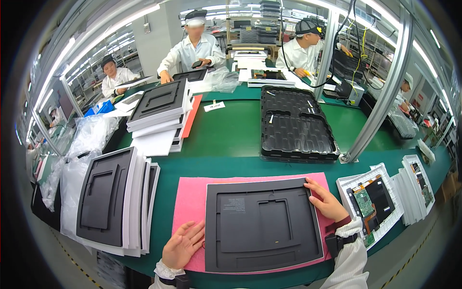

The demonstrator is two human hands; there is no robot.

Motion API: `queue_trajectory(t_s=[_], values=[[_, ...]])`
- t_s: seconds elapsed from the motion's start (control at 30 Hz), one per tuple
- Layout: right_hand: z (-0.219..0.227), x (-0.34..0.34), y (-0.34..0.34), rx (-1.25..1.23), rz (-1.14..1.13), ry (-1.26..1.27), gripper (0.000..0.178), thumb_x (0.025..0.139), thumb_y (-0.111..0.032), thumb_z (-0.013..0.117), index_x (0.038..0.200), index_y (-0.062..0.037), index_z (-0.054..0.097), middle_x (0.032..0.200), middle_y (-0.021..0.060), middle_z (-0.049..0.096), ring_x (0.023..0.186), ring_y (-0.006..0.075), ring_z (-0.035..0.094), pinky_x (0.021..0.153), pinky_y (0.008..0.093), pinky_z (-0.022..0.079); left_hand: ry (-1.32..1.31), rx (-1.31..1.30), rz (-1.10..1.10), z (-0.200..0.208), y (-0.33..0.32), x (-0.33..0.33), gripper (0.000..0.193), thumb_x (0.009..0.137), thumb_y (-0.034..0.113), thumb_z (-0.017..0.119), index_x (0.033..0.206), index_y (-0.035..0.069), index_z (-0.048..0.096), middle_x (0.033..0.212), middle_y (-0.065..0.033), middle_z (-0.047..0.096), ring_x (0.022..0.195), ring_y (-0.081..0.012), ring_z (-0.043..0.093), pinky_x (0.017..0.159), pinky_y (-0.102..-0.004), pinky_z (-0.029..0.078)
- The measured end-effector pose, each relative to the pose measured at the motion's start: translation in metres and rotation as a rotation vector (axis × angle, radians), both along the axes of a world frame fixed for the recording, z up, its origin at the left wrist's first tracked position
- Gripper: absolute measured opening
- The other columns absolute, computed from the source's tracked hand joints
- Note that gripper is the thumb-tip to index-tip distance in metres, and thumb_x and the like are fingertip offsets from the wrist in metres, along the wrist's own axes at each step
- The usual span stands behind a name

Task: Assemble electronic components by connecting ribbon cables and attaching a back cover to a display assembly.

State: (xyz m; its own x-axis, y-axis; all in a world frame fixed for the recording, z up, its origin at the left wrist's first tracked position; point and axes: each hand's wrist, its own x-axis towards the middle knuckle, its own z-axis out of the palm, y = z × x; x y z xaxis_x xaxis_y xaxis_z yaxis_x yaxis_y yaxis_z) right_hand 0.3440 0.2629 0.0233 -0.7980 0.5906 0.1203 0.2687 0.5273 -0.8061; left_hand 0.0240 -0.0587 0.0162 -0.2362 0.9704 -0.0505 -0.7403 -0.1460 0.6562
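A flat black panel (260, 224) with a raised rectangular centre and a thin white border lies on a pink foam mat (192, 192) in front of me. My right hand (328, 204) grips its far right corner, with the thumb over the face and fingers at the edge. At the left side of the panel, my left hand (183, 244) is open, palm turned up and fingers stretched out. Its fingertips are at the panel's edge; whether they touch it is hard to tell. What lies beneath the panel is hidden.
Stacked black panels with white layers stand at left (107, 197) and farther back (161, 101). A black compartment tray (298, 123) lies beyond the mat. To the right are a white tray with a green circuit board (364, 201) and an upright metal post (380, 101). Co-workers sit across the bench.
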Motion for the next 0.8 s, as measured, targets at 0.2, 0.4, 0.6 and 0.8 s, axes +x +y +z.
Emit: queue_trajectory(t_s=[0.2, 0.4, 0.6, 0.8], values=[[0.000, 0.000, 0.001, 0.080, 0.030, -0.007, 0.045, 0.092, -0.012, 0.053, 0.136, -0.0074, 0.046, 0.149, 0.0142, 0.033, 0.139, 0.0294, 0.029, 0.113, 0.0376, 0.024, -0.120, -0.015, -0.032, -0.001, 0.000, -0.006, 0.061, 0.088, 0.028, 0.054, 0.141, 0.007, 0.033, 0.151, -0.0262, 0.018, 0.141, -0.0386, 0.018, 0.113, -0.0509, 0.019], [-0.010, -0.001, 0.007, 0.153, 0.048, -0.015, 0.043, 0.093, -0.014, 0.052, 0.135, -0.0088, 0.046, 0.149, 0.0143, 0.033, 0.138, 0.0302, 0.031, 0.112, 0.0398, 0.025, -0.164, -0.017, -0.009, -0.002, 0.000, -0.005, 0.060, 0.087, 0.026, 0.054, 0.140, 0.006, 0.035, 0.150, -0.0273, 0.019, 0.140, -0.0385, 0.021, 0.113, -0.0500, 0.020], [-0.010, 0.007, 0.011, 0.164, 0.065, -0.025, 0.045, 0.095, -0.020, 0.050, 0.138, -0.0085, 0.043, 0.150, 0.0158, 0.029, 0.141, 0.0309, 0.024, 0.114, 0.0394, 0.019, 0.005, -0.033, -0.033, -0.002, 0.005, -0.002, 0.056, 0.091, 0.027, 0.049, 0.140, 0.006, 0.036, 0.150, -0.0263, 0.021, 0.138, -0.0370, 0.025, 0.111, -0.0454, 0.026], [-0.020, -0.006, 0.011, 0.191, 0.085, 0.024, 0.045, 0.094, -0.020, 0.050, 0.137, -0.0098, 0.043, 0.149, 0.0163, 0.031, 0.138, 0.0324, 0.029, 0.112, 0.0410, 0.024, 0.079, -0.108, -0.074, 0.023, -0.010, 0.002, 0.053, 0.096, 0.027, 0.048, 0.142, 0.005, 0.034, 0.144, -0.0136, 0.039, 0.130, -0.0255, 0.039, 0.108, -0.0373, 0.028]])
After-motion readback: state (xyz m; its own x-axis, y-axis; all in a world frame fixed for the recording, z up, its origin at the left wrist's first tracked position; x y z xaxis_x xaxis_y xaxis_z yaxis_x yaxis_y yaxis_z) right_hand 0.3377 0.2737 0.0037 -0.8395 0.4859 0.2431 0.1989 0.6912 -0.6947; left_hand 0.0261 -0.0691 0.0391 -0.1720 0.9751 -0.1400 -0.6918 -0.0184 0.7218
